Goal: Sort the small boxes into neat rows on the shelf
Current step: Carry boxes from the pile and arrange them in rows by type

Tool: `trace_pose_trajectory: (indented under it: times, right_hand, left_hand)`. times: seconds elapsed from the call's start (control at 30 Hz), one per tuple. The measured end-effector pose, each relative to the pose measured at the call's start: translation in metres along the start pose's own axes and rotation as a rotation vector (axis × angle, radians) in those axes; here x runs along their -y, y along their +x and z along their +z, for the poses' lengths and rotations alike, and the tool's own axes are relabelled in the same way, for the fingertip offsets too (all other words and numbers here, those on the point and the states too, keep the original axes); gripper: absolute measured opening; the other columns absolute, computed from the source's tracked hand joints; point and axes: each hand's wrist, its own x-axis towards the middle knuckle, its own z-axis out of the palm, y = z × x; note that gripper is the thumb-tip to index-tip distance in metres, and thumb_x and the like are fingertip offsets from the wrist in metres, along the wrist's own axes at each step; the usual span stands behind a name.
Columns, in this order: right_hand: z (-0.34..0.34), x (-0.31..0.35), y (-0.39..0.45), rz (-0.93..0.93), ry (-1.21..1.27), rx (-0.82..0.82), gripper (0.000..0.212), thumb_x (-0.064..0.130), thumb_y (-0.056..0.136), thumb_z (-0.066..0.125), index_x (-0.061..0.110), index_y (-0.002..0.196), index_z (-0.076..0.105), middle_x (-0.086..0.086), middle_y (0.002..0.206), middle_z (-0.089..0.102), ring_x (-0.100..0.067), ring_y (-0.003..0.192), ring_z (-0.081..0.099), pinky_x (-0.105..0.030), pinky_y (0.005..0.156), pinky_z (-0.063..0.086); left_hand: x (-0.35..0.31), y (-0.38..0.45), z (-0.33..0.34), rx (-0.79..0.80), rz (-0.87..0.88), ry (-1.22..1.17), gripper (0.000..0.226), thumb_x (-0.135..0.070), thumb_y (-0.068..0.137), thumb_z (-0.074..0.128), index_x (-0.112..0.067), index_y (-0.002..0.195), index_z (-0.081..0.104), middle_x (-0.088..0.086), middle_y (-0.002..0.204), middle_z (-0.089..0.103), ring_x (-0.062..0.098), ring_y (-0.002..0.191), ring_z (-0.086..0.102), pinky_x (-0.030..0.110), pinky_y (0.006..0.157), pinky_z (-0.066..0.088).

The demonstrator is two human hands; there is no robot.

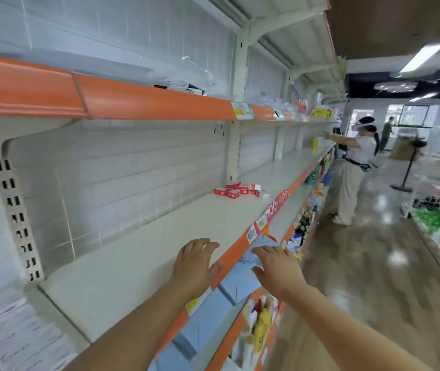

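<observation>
- The small boxes (239,190), red and white, lie in a loose, jumbled cluster on the pale shelf (160,253), near its back wall and just in front of a slotted upright post (233,153).
- A few of the boxes sit stacked on others, and a pale one lies at the right end of the cluster, slightly apart.
- The left hand (193,263) is over the front part of the same shelf, palm down, fingers spread and straight, holding nothing; whether it touches the surface I cannot tell.
- The right hand (276,269) reaches out beyond the shelf's orange front strip (229,259), fingers extended and relaxed, holding nothing, above blue folded packs (240,279) on the shelf below.
- Both hands are well apart from the boxes, which lie farther along the shelf.
- Price tags (252,234) and a red label sit on the orange strip between the hands and the boxes.
- Yellow bottles (263,325) stand on a lower shelf beneath the right forearm.
- Farther down the aisle another person (352,167) in a white top and pale trousers stands reaching toward the shelving.
</observation>
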Motion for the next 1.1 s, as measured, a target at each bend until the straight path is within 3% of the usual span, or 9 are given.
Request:
trace_pose_trajectory:
  times: [0.47,0.83,1.1]
  right_hand:
    - [0.036,-0.101,0.118,0.037,-0.030,0.031,0.049,0.037,0.098,0.042,0.025,0.144,0.033,0.005,0.147,0.040,-0.018,0.135,0.034,-0.035,0.109,0.024]
    - [0.055,-0.212,0.242,-0.091,0.073,-0.028,0.048,0.029,0.097,0.041,0.022,0.144,0.034,0.003,0.144,0.043,-0.020,0.131,0.037,-0.033,0.107,0.026]
    - [0.080,-0.240,0.317,-0.134,0.169,-0.024,0.046,0.032,0.096,0.042,0.025,0.141,0.037,0.003,0.140,0.047,-0.021,0.126,0.042,-0.035,0.103,0.032]
  left_hand:
    - [-0.004,0.145,0.077,0.038,0.022,-0.051,0.045,-0.044,0.097,0.041,-0.031,0.140,0.037,-0.008,0.148,0.033,0.012,0.137,0.024,0.026,0.110,0.017]
    - [-0.042,0.279,0.125,0.054,-0.119,0.034,0.048,-0.047,0.098,0.036,-0.031,0.144,0.031,-0.007,0.151,0.028,0.013,0.139,0.023,0.029,0.113,0.017]
    - [-0.029,0.322,0.147,0.077,-0.235,0.096,0.050,-0.047,0.098,0.036,-0.030,0.145,0.031,-0.007,0.152,0.028,0.013,0.138,0.024,0.029,0.114,0.019]
